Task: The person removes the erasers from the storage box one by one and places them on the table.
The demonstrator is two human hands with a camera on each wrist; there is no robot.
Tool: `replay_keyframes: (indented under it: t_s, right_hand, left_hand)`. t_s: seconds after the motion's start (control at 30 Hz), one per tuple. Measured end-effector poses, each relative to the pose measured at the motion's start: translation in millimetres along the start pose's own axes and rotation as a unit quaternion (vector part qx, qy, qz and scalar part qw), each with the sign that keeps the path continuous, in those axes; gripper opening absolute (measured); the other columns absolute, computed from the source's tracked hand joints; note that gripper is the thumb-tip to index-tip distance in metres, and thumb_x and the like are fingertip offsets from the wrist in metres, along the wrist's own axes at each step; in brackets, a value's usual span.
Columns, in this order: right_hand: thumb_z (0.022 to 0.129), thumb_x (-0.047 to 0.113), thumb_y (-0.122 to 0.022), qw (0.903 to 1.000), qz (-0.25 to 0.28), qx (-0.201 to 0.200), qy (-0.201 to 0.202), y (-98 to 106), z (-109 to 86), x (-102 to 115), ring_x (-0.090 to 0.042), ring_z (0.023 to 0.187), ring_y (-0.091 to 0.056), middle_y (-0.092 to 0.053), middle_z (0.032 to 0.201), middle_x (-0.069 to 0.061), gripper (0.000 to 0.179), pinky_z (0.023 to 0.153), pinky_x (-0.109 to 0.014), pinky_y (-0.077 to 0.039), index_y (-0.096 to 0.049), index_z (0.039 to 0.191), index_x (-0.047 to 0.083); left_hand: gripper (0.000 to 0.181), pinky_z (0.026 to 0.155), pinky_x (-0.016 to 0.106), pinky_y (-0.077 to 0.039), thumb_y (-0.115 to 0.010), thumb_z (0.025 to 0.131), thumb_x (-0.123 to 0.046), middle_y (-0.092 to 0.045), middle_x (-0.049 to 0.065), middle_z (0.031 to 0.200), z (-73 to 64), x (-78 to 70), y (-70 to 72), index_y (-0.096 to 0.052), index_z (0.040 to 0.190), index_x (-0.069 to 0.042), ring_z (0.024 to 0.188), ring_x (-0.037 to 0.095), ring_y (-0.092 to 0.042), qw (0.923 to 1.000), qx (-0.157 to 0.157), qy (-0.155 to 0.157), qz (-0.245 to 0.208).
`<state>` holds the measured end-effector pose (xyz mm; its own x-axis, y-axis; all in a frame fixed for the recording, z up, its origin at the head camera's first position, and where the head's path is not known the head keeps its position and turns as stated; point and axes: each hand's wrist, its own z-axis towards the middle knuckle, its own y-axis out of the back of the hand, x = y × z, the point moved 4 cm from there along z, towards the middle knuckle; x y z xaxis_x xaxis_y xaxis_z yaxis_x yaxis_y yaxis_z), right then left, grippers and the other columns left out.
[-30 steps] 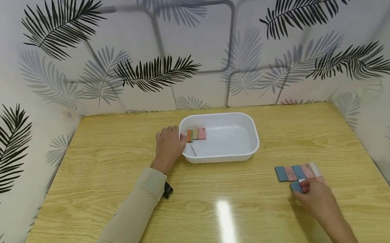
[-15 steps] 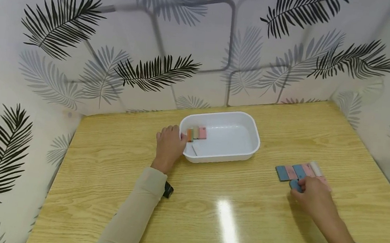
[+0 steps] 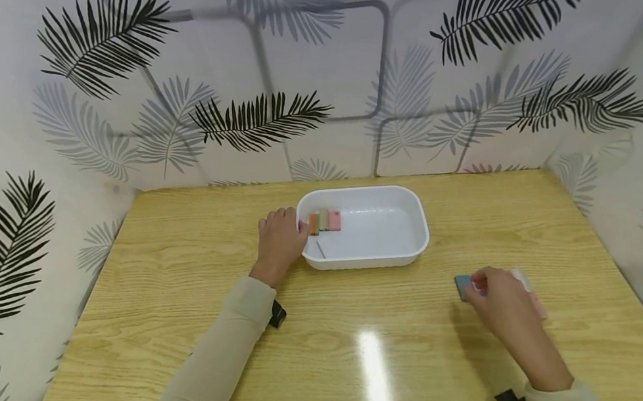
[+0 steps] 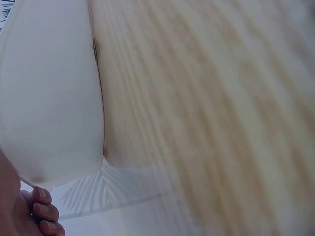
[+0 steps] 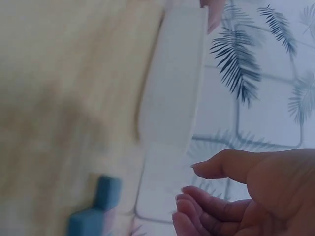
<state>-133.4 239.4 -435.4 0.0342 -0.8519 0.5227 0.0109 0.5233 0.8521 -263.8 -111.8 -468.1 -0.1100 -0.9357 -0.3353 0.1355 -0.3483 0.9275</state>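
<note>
My left hand point(image 3: 281, 239) holds the left end of a white plastic tub point(image 3: 362, 258), its thumb over the rim and its fingers outside. Several small tiles lie inside at that end, among them a pink tile point(image 3: 334, 220) and an orange one point(image 3: 313, 224). My right hand point(image 3: 502, 307) hovers over a row of small tiles on the right. A blue tile point(image 3: 461, 284), a white piece point(image 3: 521, 279) and a pink tile point(image 3: 539, 306) show around it; the hand hides the rest. In the right wrist view, thumb and fingers stand apart with nothing between them, and two blue blocks point(image 5: 108, 191) show below.
Everything stands on a wooden table point(image 3: 191, 245) with leaf-patterned walls point(image 3: 290, 58) behind and at both sides. A bright light streak point(image 3: 378, 385) reflects off the tabletop near the front.
My right hand has come away from a blue tile in front of the row and moved up and left over the row, its fingers now parted. My left hand has stayed on the tub.
</note>
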Motion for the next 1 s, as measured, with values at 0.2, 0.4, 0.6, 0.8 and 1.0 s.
replay_keyframes:
  t_s: [0.2, 0.4, 0.6, 0.8, 1.0]
  right_hand:
    - [0.089, 0.020, -0.055, 0.9988, 0.037, 0.023, 0.024, -2, 28.5, 41, -0.029, 0.084, -0.061, -0.064, 0.093, -0.018, 0.028, 0.071, -0.043, -0.049, -0.061, 0.100, -0.005]
    - [0.089, 0.017, -0.058, 0.9964, 0.056, 0.043, 0.047, -17, 59.2, 76, -0.028, 0.086, -0.061, -0.063, 0.094, -0.017, 0.027, 0.073, -0.041, -0.049, -0.061, 0.101, -0.006]
    - [0.087, 0.015, -0.060, 0.9938, 0.062, 0.060, 0.070, -47, 91.4, 97, -0.026, 0.083, -0.059, -0.063, 0.090, -0.015, 0.024, 0.074, -0.039, -0.048, -0.062, 0.098, -0.006]
    - [0.084, 0.017, -0.060, 0.9936, 0.044, 0.080, 0.067, -76, 119.5, 115, -0.022, 0.075, -0.055, -0.061, 0.083, -0.011, 0.024, 0.070, -0.035, -0.045, -0.063, 0.095, -0.005]
    - [0.086, 0.020, -0.060, 0.9918, 0.035, 0.119, 0.031, -101, 139.7, 126, -0.023, 0.082, -0.058, -0.064, 0.096, -0.014, 0.029, 0.074, -0.036, -0.046, -0.063, 0.100, -0.005]
  left_hand:
    - [0.028, 0.076, 0.041, -0.032, -0.045, 0.091, -0.026, -0.056, 0.011, 0.093, 0.4, 1.2, -0.9, -0.058, 0.098, -0.002, 0.086, 0.027, -0.048, 1.0000, -0.006, -0.002, 0.001]
    - [0.029, 0.075, 0.041, -0.031, -0.045, 0.091, -0.026, -0.056, 0.011, 0.093, 0.6, 1.1, -1.5, -0.058, 0.099, -0.001, 0.085, 0.027, -0.048, 0.9999, -0.012, -0.005, 0.000]
    - [0.028, 0.074, 0.041, -0.031, -0.046, 0.091, -0.025, -0.057, 0.011, 0.092, -0.6, -0.3, 0.9, -0.058, 0.099, -0.001, 0.084, 0.027, -0.048, 0.9998, -0.015, -0.009, 0.000]
    - [0.028, 0.074, 0.041, -0.032, -0.046, 0.091, -0.025, -0.056, 0.011, 0.092, 0.5, 1.0, -0.2, -0.058, 0.098, -0.001, 0.084, 0.027, -0.048, 0.9999, -0.013, -0.004, 0.008]
    - [0.028, 0.075, 0.040, -0.031, -0.044, 0.092, -0.027, -0.056, 0.010, 0.093, 2.2, 2.8, -2.9, -0.058, 0.098, -0.002, 0.085, 0.026, -0.048, 0.9999, -0.006, 0.001, 0.015]
